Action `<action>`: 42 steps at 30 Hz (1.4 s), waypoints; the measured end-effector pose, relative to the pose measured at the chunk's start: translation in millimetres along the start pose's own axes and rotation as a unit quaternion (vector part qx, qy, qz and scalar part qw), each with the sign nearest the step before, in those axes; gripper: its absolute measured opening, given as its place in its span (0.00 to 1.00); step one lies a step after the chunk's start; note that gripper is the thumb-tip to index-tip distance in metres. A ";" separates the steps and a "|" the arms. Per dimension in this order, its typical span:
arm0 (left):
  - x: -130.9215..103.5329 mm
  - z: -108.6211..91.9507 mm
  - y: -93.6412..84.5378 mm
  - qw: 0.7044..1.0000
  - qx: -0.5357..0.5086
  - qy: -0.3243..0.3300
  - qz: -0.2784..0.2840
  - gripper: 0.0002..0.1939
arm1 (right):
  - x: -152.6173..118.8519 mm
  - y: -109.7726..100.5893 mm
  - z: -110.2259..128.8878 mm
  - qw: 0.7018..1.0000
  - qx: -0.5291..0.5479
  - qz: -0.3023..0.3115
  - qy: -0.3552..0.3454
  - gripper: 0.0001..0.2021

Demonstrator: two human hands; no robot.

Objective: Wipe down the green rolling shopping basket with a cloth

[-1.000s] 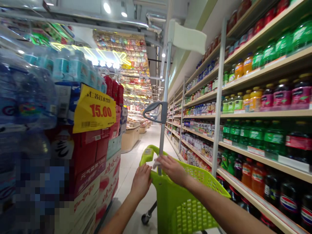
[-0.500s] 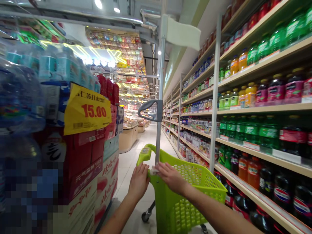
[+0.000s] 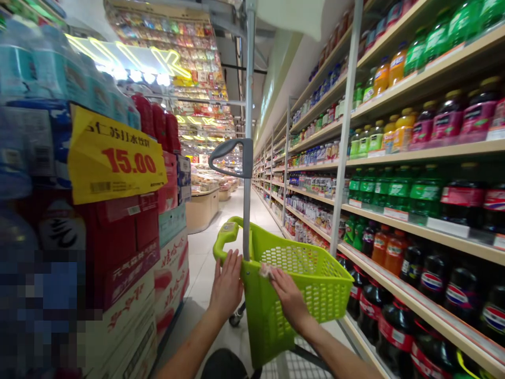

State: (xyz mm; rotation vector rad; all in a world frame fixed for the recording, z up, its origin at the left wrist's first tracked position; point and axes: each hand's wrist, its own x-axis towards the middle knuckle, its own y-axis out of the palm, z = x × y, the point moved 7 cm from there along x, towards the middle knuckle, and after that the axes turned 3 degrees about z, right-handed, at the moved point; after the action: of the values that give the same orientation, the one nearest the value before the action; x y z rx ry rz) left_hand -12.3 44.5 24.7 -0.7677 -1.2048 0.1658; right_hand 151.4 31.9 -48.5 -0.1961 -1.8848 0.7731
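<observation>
Green basket point(image 3: 264, 310), lower centre of frame, right of left hand point(image 3: 226, 284); long axis rightward, away. Right hand point(image 3: 290, 300) nearer its long side, pinching pale wad point(image 3: 266, 271) against it. Left grip: cannot tell.

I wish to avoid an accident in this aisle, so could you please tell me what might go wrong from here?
The green cart has a wheel below, so pressure from the left hand, seemingly resting on its edge, might set it rolling. The pale wad shows at the tips of the right hand's fingers, so it could slip and drop. To the left, stacked boxes carry bottles on top; a bump might knock some loose.
</observation>
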 end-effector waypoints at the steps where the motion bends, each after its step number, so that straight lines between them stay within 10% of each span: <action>1: -4.5 -10.2 2.9 1.000 -0.001 0.024 0.002 0.28 | -28.7 12.5 1.7 1.000 -0.004 0.014 0.002 0.23; 4: -15.3 -38.9 15.9 0.996 -0.008 0.083 0.033 0.28 | -75.3 27.8 1.4 0.998 -0.006 0.057 0.013 0.20; 10: -18.5 -77.1 41.5 0.984 -0.025 0.123 0.125 0.29 | -37.8 -2.8 -44.2 0.992 -0.049 0.039 0.106 0.24; 17: -20.7 -105.4 62.3 0.963 -0.019 0.161 0.213 0.29 | -99.6 26.8 -40.2 0.993 -0.044 0.087 0.059 0.22; 24: -8.3 -137.4 69.2 0.947 -0.035 0.174 0.267 0.28 | -75.9 -10.5 -99.5 0.972 -0.097 0.047 0.208 0.22; 29: -5.5 -165.4 70.5 0.935 -0.063 0.201 0.286 0.28 | -124.0 20.4 -83.0 0.977 -0.063 0.131 0.156 0.25; 37: -6.3 -184.9 75.9 0.929 -0.070 0.209 0.298 0.29 | -118.2 -19.2 -149.7 0.960 -0.103 0.079 0.248 0.24; 42: -6.3 -179.4 75.6 0.931 -0.074 0.214 0.287 0.29 | -166.8 11.3 -151.4 0.944 -0.077 0.166 0.274 0.28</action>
State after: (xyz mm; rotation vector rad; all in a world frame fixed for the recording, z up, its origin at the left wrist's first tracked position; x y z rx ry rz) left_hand 164.6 17.5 -52.3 -1.2101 -0.5580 0.3699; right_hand 355.1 27.2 -145.1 -0.7635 -1.3897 0.7008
